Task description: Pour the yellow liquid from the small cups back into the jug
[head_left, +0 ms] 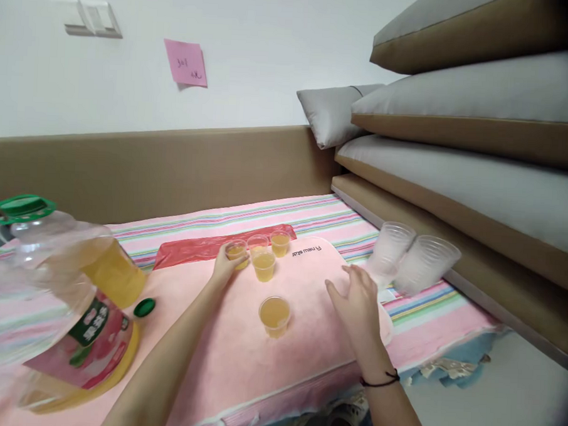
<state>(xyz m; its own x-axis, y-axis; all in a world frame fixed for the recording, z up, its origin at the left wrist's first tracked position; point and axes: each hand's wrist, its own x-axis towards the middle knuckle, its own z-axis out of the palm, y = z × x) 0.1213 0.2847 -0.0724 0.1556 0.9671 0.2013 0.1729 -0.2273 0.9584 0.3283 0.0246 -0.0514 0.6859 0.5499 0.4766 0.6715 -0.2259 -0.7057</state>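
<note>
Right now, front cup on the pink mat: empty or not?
Not empty: yellow liquid shows inside the front cup; exact level unclear.

Bright, soft light — faint shadow under pink note (186, 63); front bottle (97, 340) blurred — right edge darkened.

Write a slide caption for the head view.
Left hand grasps a cup of yellow drink; right hand open near two stacks of cups.

A room of a home is being suggested by the stacked cushions (475, 135) on the right, the striped cloth (351, 230), and the wall switches (93, 19) on the far left.
</note>
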